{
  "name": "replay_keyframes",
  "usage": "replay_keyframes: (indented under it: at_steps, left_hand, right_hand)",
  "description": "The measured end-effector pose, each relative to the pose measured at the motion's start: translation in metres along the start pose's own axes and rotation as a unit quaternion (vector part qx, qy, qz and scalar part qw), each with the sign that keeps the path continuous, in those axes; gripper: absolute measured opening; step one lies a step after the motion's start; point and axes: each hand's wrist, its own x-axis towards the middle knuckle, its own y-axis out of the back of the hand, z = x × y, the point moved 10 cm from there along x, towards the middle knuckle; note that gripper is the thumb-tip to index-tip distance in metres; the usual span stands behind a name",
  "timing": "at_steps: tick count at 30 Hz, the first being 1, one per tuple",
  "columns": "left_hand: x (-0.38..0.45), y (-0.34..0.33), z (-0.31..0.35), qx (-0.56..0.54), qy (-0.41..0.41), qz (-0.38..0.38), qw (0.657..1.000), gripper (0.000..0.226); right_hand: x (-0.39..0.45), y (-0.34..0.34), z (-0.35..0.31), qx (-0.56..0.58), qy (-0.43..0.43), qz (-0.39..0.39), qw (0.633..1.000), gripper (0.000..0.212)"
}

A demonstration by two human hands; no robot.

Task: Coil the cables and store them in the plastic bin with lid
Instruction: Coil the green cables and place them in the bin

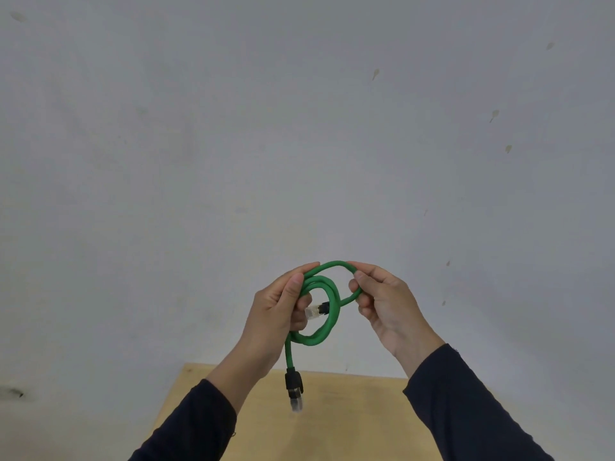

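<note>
A green network cable is wound into loops and held up in the air between both hands. My left hand grips the left side of the coil, thumb on top. My right hand pinches the right end of the upper loop. One clear plug with a black boot points left inside the loop. The other plug hangs straight down below the coil on a short free end. No plastic bin or lid is in view.
A light wooden table lies below my hands at the bottom of the view. A plain grey wall with a few small marks fills everything behind. Dark sleeves cover both forearms.
</note>
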Motion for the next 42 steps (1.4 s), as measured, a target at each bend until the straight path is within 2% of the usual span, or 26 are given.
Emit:
replay_keyframes:
  at_steps: [3, 8, 12, 14, 17, 21, 23, 25, 27, 29, 34, 37, 42]
  left_hand:
    - [-0.001, -0.003, 0.002, 0.002, -0.002, -0.001, 1.0, 0.036]
    - [0.0, 0.002, 0.016, 0.078, -0.065, 0.066, 0.993, 0.029]
    - [0.003, 0.007, 0.018, 0.099, -0.097, 0.124, 0.983, 0.029]
    - [0.005, 0.017, 0.011, 0.109, -0.087, 0.165, 0.976, 0.028]
    - [0.006, 0.025, 0.004, 0.134, -0.078, 0.196, 0.968, 0.029]
    - [0.008, 0.015, -0.001, 0.086, -0.06, 0.153, 0.983, 0.029]
    - [0.011, 0.009, -0.015, 0.0, 0.007, 0.097, 0.995, 0.029]
    - [0.011, 0.001, -0.029, -0.076, 0.09, 0.033, 0.993, 0.032]
    - [0.006, -0.001, -0.036, -0.085, 0.133, 0.003, 0.987, 0.034]
    - [0.001, 0.004, -0.043, -0.042, 0.142, 0.032, 0.988, 0.034]
    - [-0.025, 0.02, -0.068, 0.087, 0.129, 0.152, 0.976, 0.034]
    - [-0.047, 0.024, -0.095, 0.155, 0.125, 0.149, 0.969, 0.033]
    - [-0.101, 0.026, -0.159, 0.227, 0.152, 0.091, 0.958, 0.03]
  right_hand:
    - [0.004, -0.002, 0.01, 0.01, -0.039, -0.03, 0.999, 0.021]
    - [0.004, -0.014, 0.016, 0.045, -0.034, -0.06, 0.997, 0.016]
    - [-0.007, -0.029, 0.004, 0.013, 0.063, -0.066, 0.996, 0.016]
    - [-0.016, -0.033, -0.007, -0.06, 0.13, -0.052, 0.988, 0.015]
    - [-0.028, -0.04, -0.014, -0.202, 0.205, -0.031, 0.957, 0.014]
    - [-0.037, -0.04, -0.019, -0.329, 0.323, 0.027, 0.887, 0.037]
    - [-0.037, -0.037, -0.021, -0.361, 0.357, 0.04, 0.86, 0.039]
    - [-0.035, -0.036, -0.018, -0.395, 0.375, 0.028, 0.838, 0.044]
    - [-0.034, -0.038, -0.012, -0.43, 0.386, 0.016, 0.816, 0.047]
    - [-0.036, -0.041, -0.004, -0.452, 0.39, 0.015, 0.802, 0.05]
    - [-0.042, -0.04, 0.032, -0.47, 0.35, 0.032, 0.81, 0.047]
    - [-0.053, -0.025, 0.069, -0.463, 0.289, 0.042, 0.837, 0.045]
    - [-0.095, 0.01, 0.142, -0.451, 0.191, 0.054, 0.87, 0.045]
